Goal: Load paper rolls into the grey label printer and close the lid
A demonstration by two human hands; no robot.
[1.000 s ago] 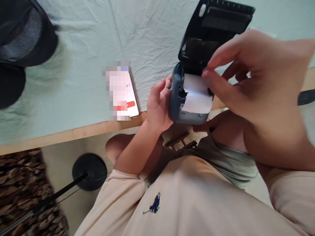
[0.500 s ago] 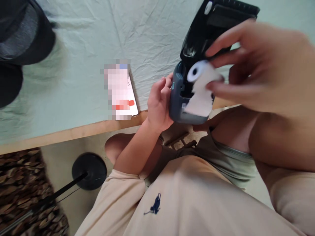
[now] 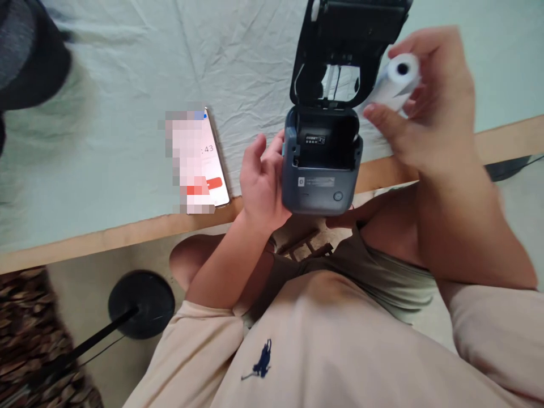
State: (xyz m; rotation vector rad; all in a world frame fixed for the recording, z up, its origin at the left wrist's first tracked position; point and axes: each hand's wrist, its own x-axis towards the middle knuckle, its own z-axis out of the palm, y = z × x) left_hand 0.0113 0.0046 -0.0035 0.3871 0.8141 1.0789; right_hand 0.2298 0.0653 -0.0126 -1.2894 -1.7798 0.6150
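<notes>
My left hand grips the left side of a small grey label printer held at the table's front edge. Its black lid stands open and the paper bay is bare inside. My right hand holds a white paper roll up to the right of the open lid, clear of the printer.
A phone with a lit screen lies on the pale cloth-covered table, left of the printer. A dark object sits at the far left. A black round stand base rests on the floor below the wooden table edge.
My right hand has lifted the paper roll out of the printer bay and carried it up and to the right. The printer now shows its empty bay.
</notes>
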